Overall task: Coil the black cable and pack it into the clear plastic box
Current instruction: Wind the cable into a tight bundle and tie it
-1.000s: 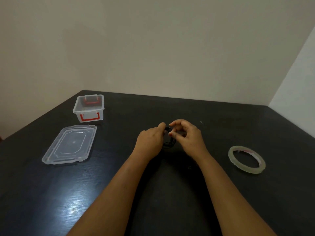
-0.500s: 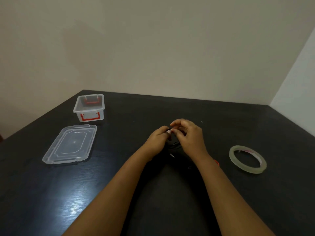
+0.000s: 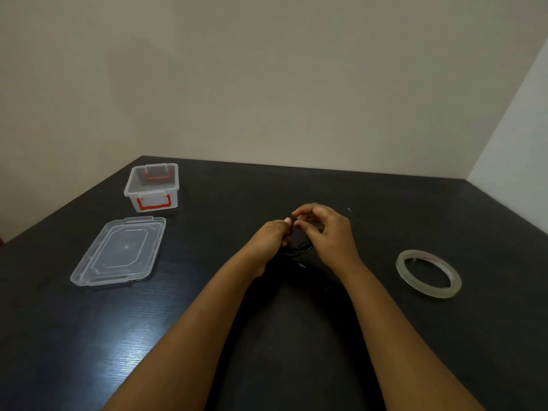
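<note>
A thin black cable (image 3: 299, 248) is bunched in small loops between my two hands at the middle of the dark table. My left hand (image 3: 268, 236) pinches the loops from the left. My right hand (image 3: 326, 229) pinches the cable from the right, fingertips almost touching the left thumb. A loose cable end with a small metal tip (image 3: 301, 265) lies on the table just below the hands. The clear plastic box (image 3: 152, 187) with red handles stands open and empty at the far left. Most of the cable is hard to see against the dark surface.
The box's clear lid (image 3: 120, 253) lies flat in front of the box, left of my left forearm. A roll of clear tape (image 3: 428, 273) lies flat to the right of my right wrist. The table (image 3: 207, 321) meets beige walls at the back and right.
Both hands shifted slightly right and away from me while working the cable. The loops between them look looser and lower, and the loose end with the metal tip now lies below the hands.
</note>
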Demonstrator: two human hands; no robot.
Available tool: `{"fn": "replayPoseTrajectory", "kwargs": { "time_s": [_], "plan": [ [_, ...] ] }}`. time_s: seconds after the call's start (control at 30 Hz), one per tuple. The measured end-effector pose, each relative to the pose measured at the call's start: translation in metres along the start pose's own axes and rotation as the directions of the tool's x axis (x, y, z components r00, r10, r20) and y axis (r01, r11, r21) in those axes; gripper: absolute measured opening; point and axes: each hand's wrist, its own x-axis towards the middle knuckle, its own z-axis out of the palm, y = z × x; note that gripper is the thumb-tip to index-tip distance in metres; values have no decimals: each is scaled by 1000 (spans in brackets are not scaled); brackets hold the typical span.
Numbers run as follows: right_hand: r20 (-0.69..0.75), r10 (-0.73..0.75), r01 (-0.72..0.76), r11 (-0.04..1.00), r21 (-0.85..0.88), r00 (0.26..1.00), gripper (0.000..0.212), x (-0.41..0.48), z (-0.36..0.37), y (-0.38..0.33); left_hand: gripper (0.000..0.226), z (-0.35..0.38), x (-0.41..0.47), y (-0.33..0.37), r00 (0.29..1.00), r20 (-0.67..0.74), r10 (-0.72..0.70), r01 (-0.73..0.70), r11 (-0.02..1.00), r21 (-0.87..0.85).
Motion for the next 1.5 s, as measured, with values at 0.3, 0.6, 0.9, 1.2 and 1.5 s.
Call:
{"fn": "replayPoseTrajectory", "kwargs": {
  "time_s": [0.3,0.6,0.9,1.2,1.5],
  "plan": [
    [-98,144,-122,971,207,985,17,0,-4,-4,30,-4,7,-2,967,-251,-39,-2,987,-159],
    [-140,405,-294,824,484,904,12,-4,16,-5,26,7,2,-3,943,-280,181,-211,974,-80],
    [-116,363,-262,826,498,925,13,-3,11,-9,26,12,1,-5,934,-286,213,-220,976,9],
    [-1,408,-386,866,317,913,27,-2,12,-3,11,16,-1,-5,968,-191,163,-163,987,13],
    [51,639,-558,627,544,767,19,2,12,-6,7,17,4,-10,977,-178,116,-137,985,-107]
  ]
}}
